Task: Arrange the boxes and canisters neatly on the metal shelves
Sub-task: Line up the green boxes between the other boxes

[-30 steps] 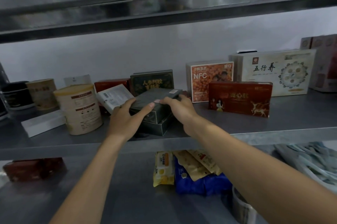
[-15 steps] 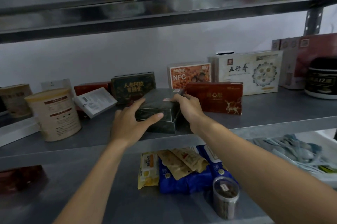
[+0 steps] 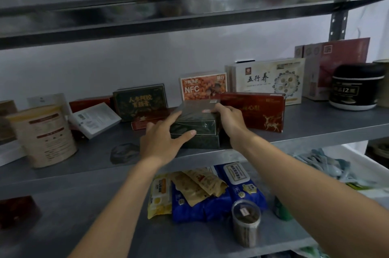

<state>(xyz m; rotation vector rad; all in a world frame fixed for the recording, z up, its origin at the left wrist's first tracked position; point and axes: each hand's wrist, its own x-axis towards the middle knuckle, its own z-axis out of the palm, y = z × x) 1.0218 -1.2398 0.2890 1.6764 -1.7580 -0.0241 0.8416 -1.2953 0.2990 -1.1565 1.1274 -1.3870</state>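
Two dark green boxes are stacked near the front of the middle metal shelf (image 3: 315, 125). The top green box (image 3: 195, 118) lies squarely on the lower green box (image 3: 197, 142). My left hand (image 3: 162, 144) presses the top box's left end with straight fingers, its thumb along the front face. My right hand (image 3: 230, 123) grips the box's right end, fingers curled over the top edge. The stack stands close beside a red box with a deer print (image 3: 261, 112); my right hand hides the gap between them.
Behind stand a dark green upright box (image 3: 140, 101), an orange NFC box (image 3: 203, 86) and a wide white box (image 3: 269, 79). A black canister (image 3: 353, 87) sits right, a tan canister (image 3: 45, 135) left. Packets (image 3: 200, 194) and a clear jar (image 3: 246, 220) lie on the lower shelf.
Both hands have slid the green stack to the right, up beside the red deer box, and squared it to the shelf edge. The view has swung rightward.
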